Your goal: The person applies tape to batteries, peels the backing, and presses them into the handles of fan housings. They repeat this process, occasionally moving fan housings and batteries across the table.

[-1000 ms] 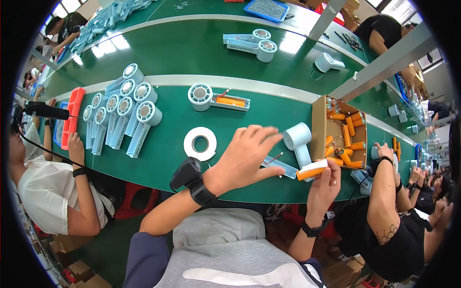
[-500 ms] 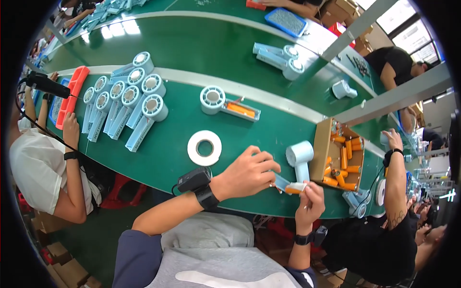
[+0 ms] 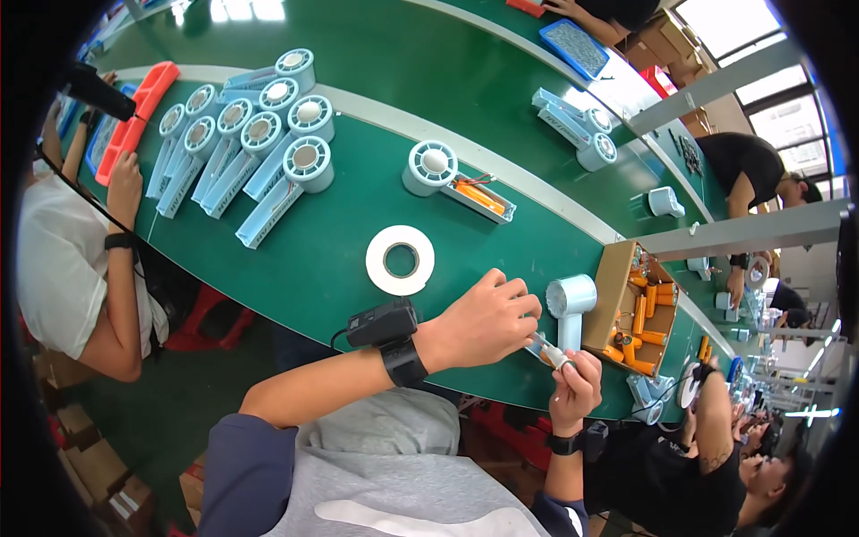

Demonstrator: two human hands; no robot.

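Note:
In front of me, both my hands are together just above the bench's near edge. My right hand (image 3: pixel 577 385) pinches the near end of a small orange battery (image 3: pixel 544 355) with a white, tape-like piece (image 3: pixel 557 357) on it. My left hand (image 3: pixel 479 327) has its fingers curled at the other end; what they grip is mostly hidden behind them. Just beyond my hands stands a pale blue fan housing (image 3: pixel 572 295), handle toward me. A white tape roll (image 3: pixel 382 259) lies left of my hands. Further off, another fan (image 3: pixel 431 167) lies with an orange battery in its open handle (image 3: pixel 483 199).
Several pale blue fans (image 3: pixel 259 132) lie grouped at the left, beside a red tray (image 3: pixel 134 125). A cardboard box (image 3: pixel 608 300) of orange batteries stands at the right, with more fan parts (image 3: pixel 650 398) near it. Co-workers sit close on both sides.
The whole view has shifted and tilted. My hands have drawn closer together, and less of the battery and the pale blue piece shows. The co-worker's raised arm at right has come down.

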